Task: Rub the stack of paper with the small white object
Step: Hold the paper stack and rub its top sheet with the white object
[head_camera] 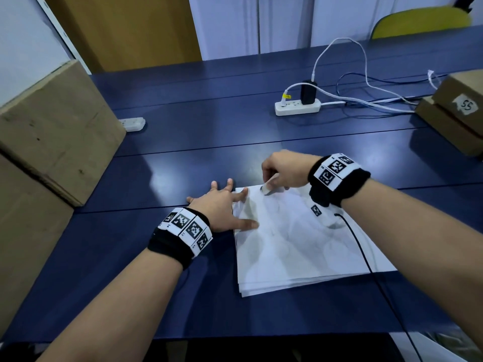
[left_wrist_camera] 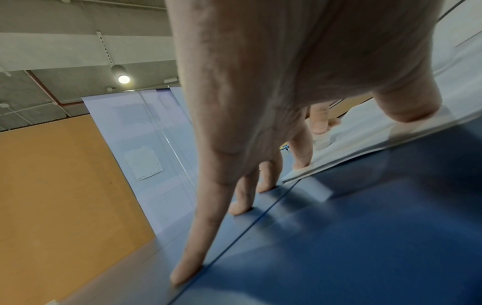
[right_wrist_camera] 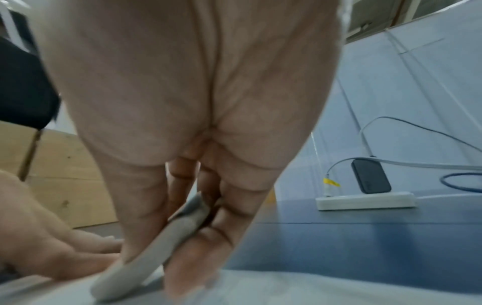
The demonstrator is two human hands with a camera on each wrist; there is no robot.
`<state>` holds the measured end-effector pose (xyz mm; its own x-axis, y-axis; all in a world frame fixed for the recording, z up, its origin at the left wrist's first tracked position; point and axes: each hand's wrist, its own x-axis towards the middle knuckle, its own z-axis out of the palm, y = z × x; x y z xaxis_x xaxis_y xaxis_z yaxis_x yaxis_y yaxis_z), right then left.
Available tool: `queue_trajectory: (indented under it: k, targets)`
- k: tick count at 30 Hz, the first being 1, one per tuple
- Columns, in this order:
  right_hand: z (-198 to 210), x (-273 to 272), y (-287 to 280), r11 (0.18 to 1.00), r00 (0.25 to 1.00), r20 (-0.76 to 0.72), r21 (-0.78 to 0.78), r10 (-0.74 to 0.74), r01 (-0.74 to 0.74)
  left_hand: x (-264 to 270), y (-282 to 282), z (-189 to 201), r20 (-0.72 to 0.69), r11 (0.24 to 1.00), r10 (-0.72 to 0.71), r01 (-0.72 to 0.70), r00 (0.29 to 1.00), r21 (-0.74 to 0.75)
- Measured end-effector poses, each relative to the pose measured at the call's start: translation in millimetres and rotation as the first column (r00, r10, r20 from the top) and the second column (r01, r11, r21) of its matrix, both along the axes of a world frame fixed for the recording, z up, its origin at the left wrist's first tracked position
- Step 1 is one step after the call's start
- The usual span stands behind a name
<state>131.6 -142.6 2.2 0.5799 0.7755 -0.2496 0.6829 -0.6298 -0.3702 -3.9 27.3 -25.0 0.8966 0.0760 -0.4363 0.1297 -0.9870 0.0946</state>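
At the far left corner of the stack of paper (head_camera: 300, 239), the right hand (head_camera: 285, 168) pinches the eraser (head_camera: 271, 188), its end pressed to the top sheet. The left hand (head_camera: 222, 207) lies spread flat, thumb and forefinger on the sheets, the rest on the dark blue tabletop (head_camera: 183, 165). Risk: a hard stroke could buckle that corner or skid the loose, fanned sheets. Cardboard boxes (head_camera: 52, 131) flank the tabletop; a power strip (head_camera: 297, 107) sits beyond.
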Motion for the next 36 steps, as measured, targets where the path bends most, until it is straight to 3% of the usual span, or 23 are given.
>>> queue_trajectory:
  k: [5,7,11,17,23,28,30,34,36]
  targets:
    - [3,-20,-8,0.975,0.971,-0.184,-0.131,0.155,-0.181,1,0,-1,-0.006,1.000,-0.002,0.002,1.000,-0.005]
    - [2,-16,-4,0.982,0.982,-0.131,-0.114,0.137,-0.152,2,0,0,-0.008,1.000,-0.002,0.002,1.000,-0.010]
    - [0,1,2,0.999,0.996,0.080,0.023,-0.050,0.048,0,-1,0,0.000,1.000,-0.003,0.003,1.000,-0.006]
    - [0,-17,-13,0.980,0.963,-0.232,-0.111,0.134,-0.163,0,0,0,-0.002,1.000,0.000,0.000,1.000,-0.013]
    - [-5,5,-3,0.997,0.998,0.007,0.051,-0.056,0.055,0,1,-1,-0.004,1.000,0.002,-0.002,1.000,-0.012]
    - [0,-17,-11,0.975,0.951,-0.273,-0.123,0.146,-0.186,0,1,0,0.000,1.000,0.002,-0.002,1.000,-0.020]
    - [-2,-15,-9,0.980,0.966,-0.216,-0.109,0.141,-0.168,1,1,-1,-0.002,1.000,-0.002,0.002,1.000,-0.017]
    - [-2,2,-1,0.999,0.999,0.026,0.030,-0.043,0.042,1,2,-2,-0.004,1.000,0.001,-0.001,1.000,-0.019]
    - [-1,-1,-5,1.000,1.000,-0.013,0.015,-0.004,0.004,0,1,-1,-0.001,1.000,0.003,-0.003,1.000,-0.022]
